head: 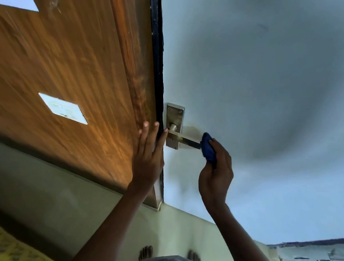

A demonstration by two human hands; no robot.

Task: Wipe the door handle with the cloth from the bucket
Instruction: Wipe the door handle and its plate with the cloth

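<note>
My right hand (216,173) is clamped around a bunched blue cloth (208,147), fingers curled, thumb on the near side. Cloth top pokes out above my fist and presses on the free end of the metal door handle (187,139). The lever runs from my grip leftward to its spindle on the backplate (175,126), which is screwed to the pale blue-grey door (264,85). Yellowish smudge on the door just above the lever, between my grip and the plate.

My left hand (148,157) is open, fingers spread and straight, holding nothing. Palm lies flat against the black door edge (159,61) and the brown wood-grain panel (74,65) beside it. One fingertip touches the spindle end of the lever, so both hands sit at opposite ends of the handle, near but apart.

Far left of my left hand, a small white rectangular plate (63,108) on the wood panel. Below both wrists, pale floor (172,226) and my bare toes (146,252). Yellow patterned fabric (18,258) at the low left corner. No bucket in view.
</note>
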